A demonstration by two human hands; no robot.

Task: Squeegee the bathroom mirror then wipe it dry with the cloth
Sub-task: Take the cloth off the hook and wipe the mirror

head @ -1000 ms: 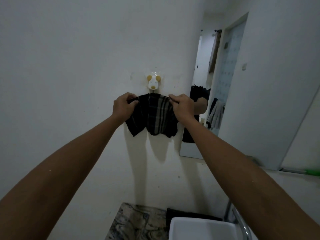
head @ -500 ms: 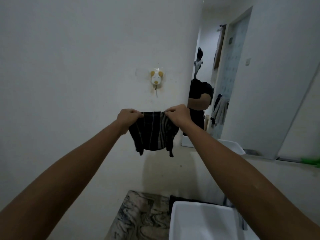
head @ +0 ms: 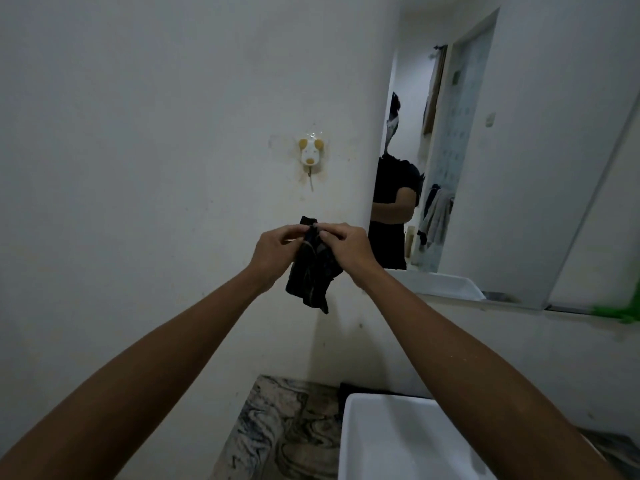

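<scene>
1. Cloth (head: pixel 313 271): black w/ faint grey stripes.
2. Wall (head: pixel 156 133): off-white, brownish stains round the hook.
3. Hook (head: pixel 311 152): white dog face, mustard-yellow ears & nose.
4. Sink (head: pixel 398 441): white.
5. Counter (head: pixel 277 431): marbled grey, black & cream swirls.
6. Blurred thing at right edge (head: pixel 620 311): bright green.

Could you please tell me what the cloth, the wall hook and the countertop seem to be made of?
Cloth: soft woven fabric, dark with pale stripes; it bunches and hangs limp. Hook: probably glossy moulded plastic, dog-shaped. Countertop: veined, swirling pattern suggests marble or an imitation.
</scene>
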